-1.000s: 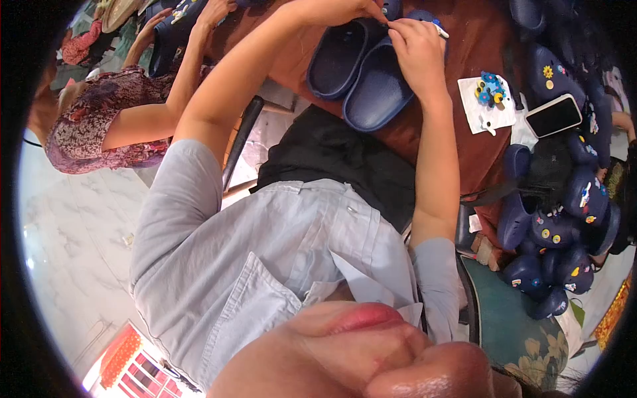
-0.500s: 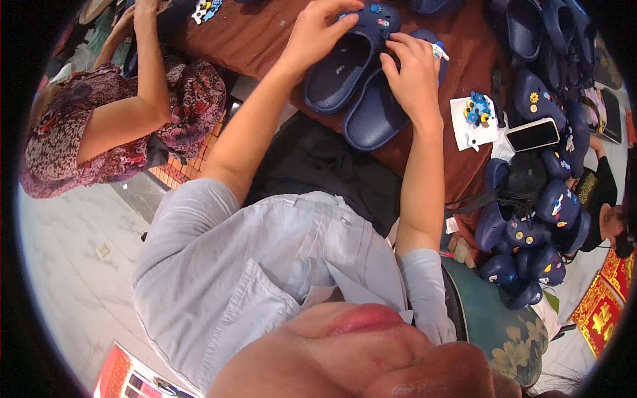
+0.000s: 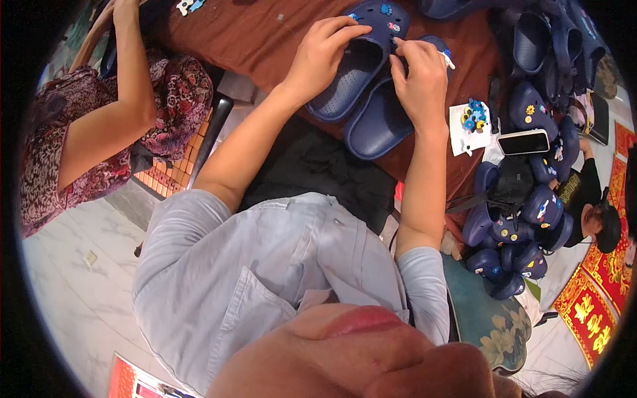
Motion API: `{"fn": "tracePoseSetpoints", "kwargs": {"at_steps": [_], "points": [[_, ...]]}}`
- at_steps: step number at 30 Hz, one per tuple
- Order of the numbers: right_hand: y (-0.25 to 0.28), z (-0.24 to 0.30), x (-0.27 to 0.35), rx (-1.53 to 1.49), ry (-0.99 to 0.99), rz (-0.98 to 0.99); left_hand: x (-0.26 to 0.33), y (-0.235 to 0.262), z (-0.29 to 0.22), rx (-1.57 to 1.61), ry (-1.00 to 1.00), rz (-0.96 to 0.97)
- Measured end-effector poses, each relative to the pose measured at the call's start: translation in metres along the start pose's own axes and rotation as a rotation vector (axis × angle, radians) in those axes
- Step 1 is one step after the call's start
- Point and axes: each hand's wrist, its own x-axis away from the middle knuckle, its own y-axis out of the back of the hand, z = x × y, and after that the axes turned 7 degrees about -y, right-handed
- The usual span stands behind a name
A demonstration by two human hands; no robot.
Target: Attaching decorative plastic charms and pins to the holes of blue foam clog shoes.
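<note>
L hand (image 3: pixel 328 53) fingers bunched over the rim of navy clog (image 3: pixel 358 63) on brown-covered desk (image 3: pixel 252 40); thumb's hidden, can't tell if pinching. R hand (image 3: pixel 423 79) fingertips at its side, grip unclear. Best: L steady, R light + precise. Vs 0.5 s ago: L thumb's no longer splayed.

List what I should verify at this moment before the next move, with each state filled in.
1. Left hand at the left clog: ok, fingers over its upper.
2. Charms on the left clog's upper: ok, a blue one among them.
3. Small piece between the right hand's fingertips: cannot tell.
4. Right clog upper in clear view: not ok, the right hand partly covers it.
5. Loose charms in sight: ok, piled on the white sheet.
</note>
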Motion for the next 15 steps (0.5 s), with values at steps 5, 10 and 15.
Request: {"fn": "tracePoseSetpoints", "kwargs": {"at_steps": [5,10,15], "points": [[0.011,0.011,0.0,-0.027,-0.104,0.07,0.008,0.004,-0.009,-0.04,0.17,-0.119],[0.011,0.014,0.001,-0.084,-0.153,0.114,0.009,0.004,-0.008,0.017,0.191,-0.14],[0.01,0.015,-0.001,-0.14,-0.179,0.164,0.007,0.004,-0.009,0.019,0.211,-0.118]]}}
